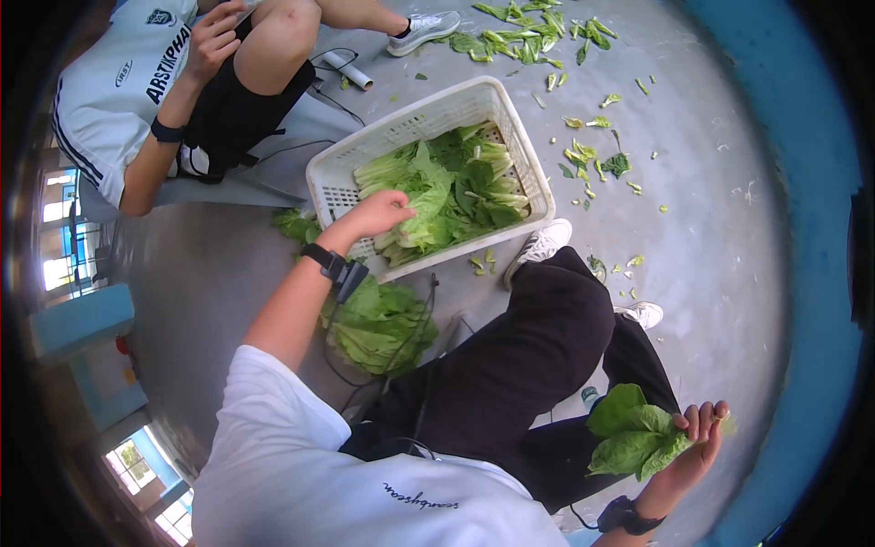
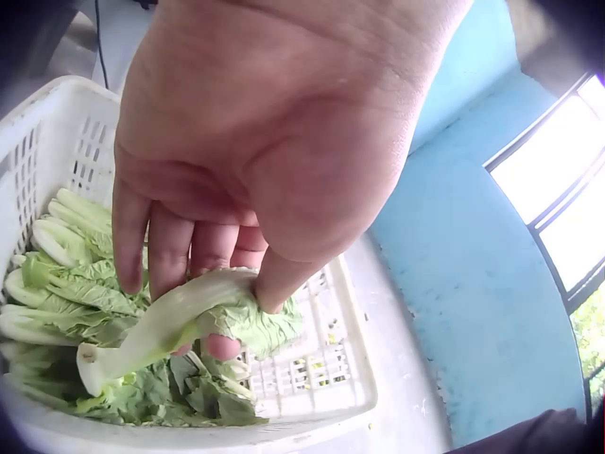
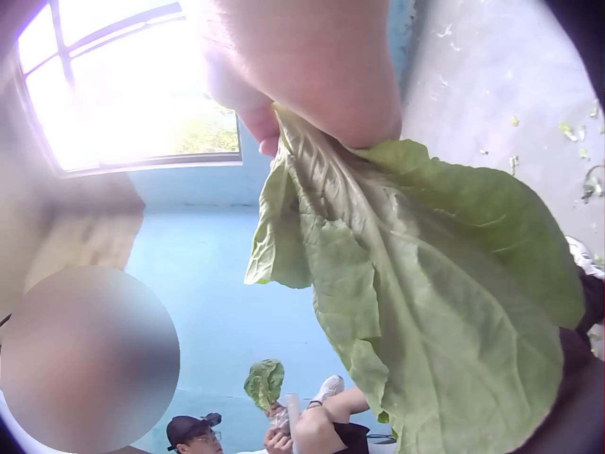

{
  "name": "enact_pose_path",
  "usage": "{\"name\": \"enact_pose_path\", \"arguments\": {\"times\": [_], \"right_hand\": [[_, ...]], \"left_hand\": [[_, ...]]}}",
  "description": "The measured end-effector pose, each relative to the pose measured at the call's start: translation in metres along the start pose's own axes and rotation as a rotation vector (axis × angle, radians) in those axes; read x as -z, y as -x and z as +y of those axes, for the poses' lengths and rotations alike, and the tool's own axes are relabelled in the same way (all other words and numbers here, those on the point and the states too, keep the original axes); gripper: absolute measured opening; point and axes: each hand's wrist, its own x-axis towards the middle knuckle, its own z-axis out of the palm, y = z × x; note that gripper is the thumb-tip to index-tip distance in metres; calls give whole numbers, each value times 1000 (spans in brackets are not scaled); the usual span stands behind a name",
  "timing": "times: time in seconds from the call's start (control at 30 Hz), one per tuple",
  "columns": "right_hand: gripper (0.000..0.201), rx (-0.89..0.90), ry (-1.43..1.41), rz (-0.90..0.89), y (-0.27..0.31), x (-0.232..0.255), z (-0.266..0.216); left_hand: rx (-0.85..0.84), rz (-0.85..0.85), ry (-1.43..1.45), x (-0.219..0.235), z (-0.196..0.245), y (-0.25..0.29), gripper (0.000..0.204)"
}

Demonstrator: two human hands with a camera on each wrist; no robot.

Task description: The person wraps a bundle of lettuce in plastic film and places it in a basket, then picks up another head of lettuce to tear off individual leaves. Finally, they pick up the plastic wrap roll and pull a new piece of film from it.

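Observation:
My left hand (image 1: 378, 214) is over the white plastic crate (image 1: 339, 157). Its thumb and fingers pinch a pale-stalked leafy green (image 2: 156, 326), whose cut stem end faces down the crate in the left wrist view. Under it, a pile of leafy greens (image 1: 456, 169) lies in the crate with pale stems outward. Out to the right, beyond my knee, my right hand (image 1: 697, 447) grips another leafy green (image 1: 638, 433) near its stem. Broad leaves hang from that hand in the right wrist view (image 3: 435, 284), and its fingers are mostly hidden there.
Leafy greens (image 1: 383, 328) lie in a heap beside my leg, with cables across them. Trimmed leaves (image 1: 529, 36) are scattered on the grey floor. Another person (image 1: 137, 91) sits at the far left of the crate. A blue wall (image 1: 793, 228) bounds the right side.

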Motion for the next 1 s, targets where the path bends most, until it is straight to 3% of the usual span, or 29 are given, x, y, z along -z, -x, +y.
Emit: {"name": "enact_pose_path", "arguments": {"times": [0.17, 0.37, 0.77, 0.9, 1.0], "right_hand": [[12, -23, 4, -9, 5, -6, 0], [11, -55, 109, -14, 13, -19, 4], [18, -42, 450, -80, 34, -52, 3], [22, -77, 651, -127, 41, -63, 11], [41, -113, 784, -254, 43, -76, 12]], "left_hand": [[47, 2, 189, 23, 28, 25, 22], [-22, 38, 134, 39, 63, 56, 21], [-427, 28, 388, 34, 184, 159, 20], [-581, -30, 470, 16, 232, 203, 22], [-661, -210, 544, -11, 267, 234, 30]]}}
